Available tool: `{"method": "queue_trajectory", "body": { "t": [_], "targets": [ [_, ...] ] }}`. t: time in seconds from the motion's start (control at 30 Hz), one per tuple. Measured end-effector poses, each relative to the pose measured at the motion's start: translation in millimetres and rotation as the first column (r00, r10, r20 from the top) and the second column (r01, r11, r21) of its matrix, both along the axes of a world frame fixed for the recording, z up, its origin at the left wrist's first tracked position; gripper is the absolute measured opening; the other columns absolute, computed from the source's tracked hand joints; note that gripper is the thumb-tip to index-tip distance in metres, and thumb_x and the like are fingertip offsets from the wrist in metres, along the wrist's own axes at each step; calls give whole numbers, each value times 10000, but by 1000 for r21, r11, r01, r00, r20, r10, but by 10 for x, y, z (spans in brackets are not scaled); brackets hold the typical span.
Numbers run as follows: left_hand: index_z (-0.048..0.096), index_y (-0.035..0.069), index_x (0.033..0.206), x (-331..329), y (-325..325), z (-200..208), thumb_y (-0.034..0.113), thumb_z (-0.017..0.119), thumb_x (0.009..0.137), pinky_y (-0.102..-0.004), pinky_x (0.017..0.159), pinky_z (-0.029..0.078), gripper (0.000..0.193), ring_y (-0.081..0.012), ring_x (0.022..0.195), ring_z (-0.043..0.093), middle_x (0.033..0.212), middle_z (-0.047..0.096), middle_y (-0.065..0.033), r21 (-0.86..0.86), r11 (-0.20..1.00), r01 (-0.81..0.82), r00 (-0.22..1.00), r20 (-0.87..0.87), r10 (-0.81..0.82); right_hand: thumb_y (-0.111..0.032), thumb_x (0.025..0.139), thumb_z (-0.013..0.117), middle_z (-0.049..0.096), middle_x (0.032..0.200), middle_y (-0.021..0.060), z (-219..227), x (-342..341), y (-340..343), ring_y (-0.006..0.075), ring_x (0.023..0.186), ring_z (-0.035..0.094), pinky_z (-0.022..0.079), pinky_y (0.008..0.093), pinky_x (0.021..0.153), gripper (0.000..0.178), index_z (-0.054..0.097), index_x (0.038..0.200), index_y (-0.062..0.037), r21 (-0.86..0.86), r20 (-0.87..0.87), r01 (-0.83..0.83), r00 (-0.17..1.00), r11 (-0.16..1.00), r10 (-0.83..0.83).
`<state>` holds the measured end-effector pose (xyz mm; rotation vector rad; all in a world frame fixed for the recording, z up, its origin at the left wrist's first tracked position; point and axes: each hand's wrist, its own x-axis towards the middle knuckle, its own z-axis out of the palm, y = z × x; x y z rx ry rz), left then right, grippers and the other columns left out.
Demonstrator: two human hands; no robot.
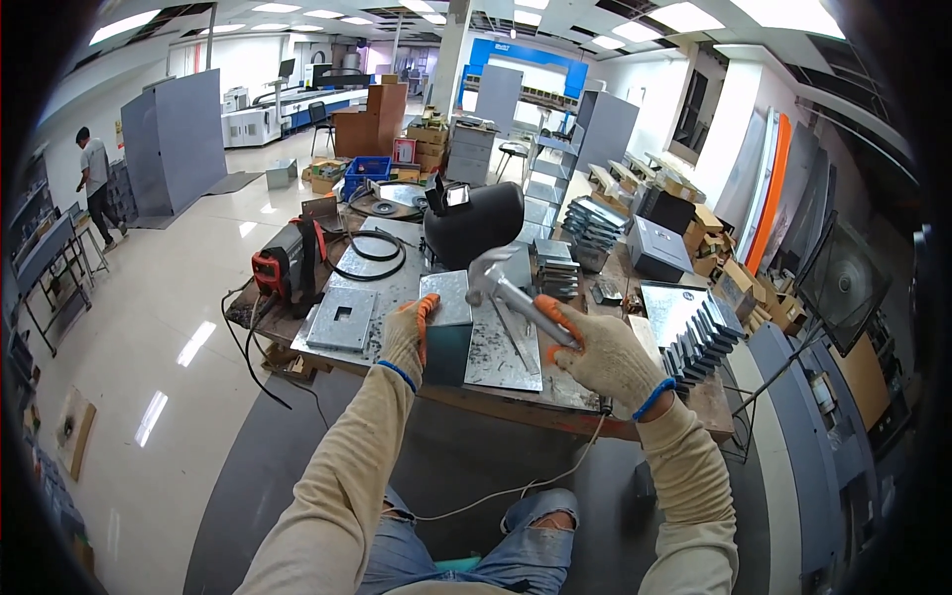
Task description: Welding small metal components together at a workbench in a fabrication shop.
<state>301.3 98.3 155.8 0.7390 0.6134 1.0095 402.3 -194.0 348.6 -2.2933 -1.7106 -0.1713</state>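
Note:
My right hand (610, 357), in a knit glove with orange fingers, is wrapped round the handle of a claw hammer (526, 305). The hammer's head is slightly blurred and appears over the right edge of a grey sheet-metal box (446, 342); whether it touches cannot be told. My left hand (409, 332), gloved alike, grips the box's left side with its fingers along the upper edge. The box stands at the near edge of a metal-topped workbench (407, 260). A flat metal plate with a square hole (342, 317) lies left of it.
A black welding helmet (481, 223) sits behind the box. A red and black welding machine (288, 263) and coiled black cable (367, 256) are left. Stacked metal parts (699, 337) stand right, near a black fan (845, 273). Another person (97, 183) walks far left.

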Motion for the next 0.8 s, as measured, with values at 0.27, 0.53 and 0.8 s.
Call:
{"method": "queue_trajectory", "body": {
  "t": [0.27, 0.53, 0.8],
  "targets": [
    [774, -45, 1110, 14, 81, -8, 111, 792, 940, -292, 893, 547, 231, -202, 922, 694, 1027, 764, -106, 15, 1000, 9, 1000, -5, -9, -215, 926, 735, 749, 929, 152, 135, 81, 149, 275, 647, 639, 496, 403, 607, 697, 544, 1596, -186, -77, 5, 24, 1000, 997, -24],
    [775, -44, 1111, 44, 86, 36, 115, 796, 938, -292, 888, 545, 236, -200, 919, 690, 1025, 765, -103, 42, 999, 34, 999, 0, -34, -240, 947, 732, 759, 961, 173, 26, 363, 708, 302, 682, 667, 521, 415, 633, 711, 508, 1621, -210, -25, -117, 167, 979, 986, -169],
    [776, -43, 1113, 58, 147, 100, 119, 800, 936, -292, 883, 543, 241, -198, 917, 686, 1023, 765, -101, 41, 998, 41, 999, -21, -41, -280, 966, 707, 779, 1064, 209, -10, 268, 786, 374, 812, 728, 560, 445, 705, 692, 500, 1625, -238, 9, -13, 195, 981, 981, -195]
  ]
}}
